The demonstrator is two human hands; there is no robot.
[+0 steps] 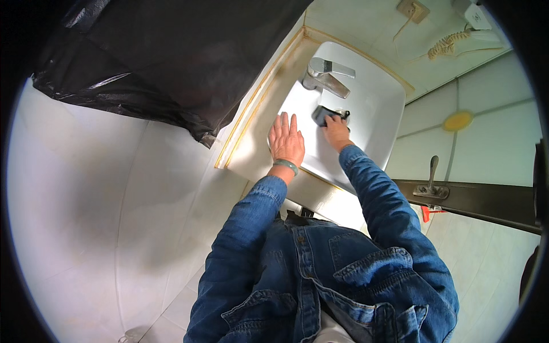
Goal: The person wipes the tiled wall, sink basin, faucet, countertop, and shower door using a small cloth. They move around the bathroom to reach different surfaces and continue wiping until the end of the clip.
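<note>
My right hand (pixel 337 132) reaches down into the white washbasin (pixel 372 86), its fingers closed on a small dark grey-and-black object (pixel 322 114) next to the drain. Motion and the fingers partly hide that object, so its exact kind does not show. My left hand (pixel 287 143) is open at the basin's near left rim, fingers stretched out, with a green bangle on the wrist. Above the basin stands a chrome single-lever tap (pixel 329 77), its spout pointing toward the drain (pixel 342 112).
A black plastic sheet (pixel 166 51) hangs at the left, beside the pale ledge. To the right is a glass-panelled door with a metal handle (pixel 432 182). A wall socket (pixel 413 9) and a coiled cable (pixel 449 44) are at the top right.
</note>
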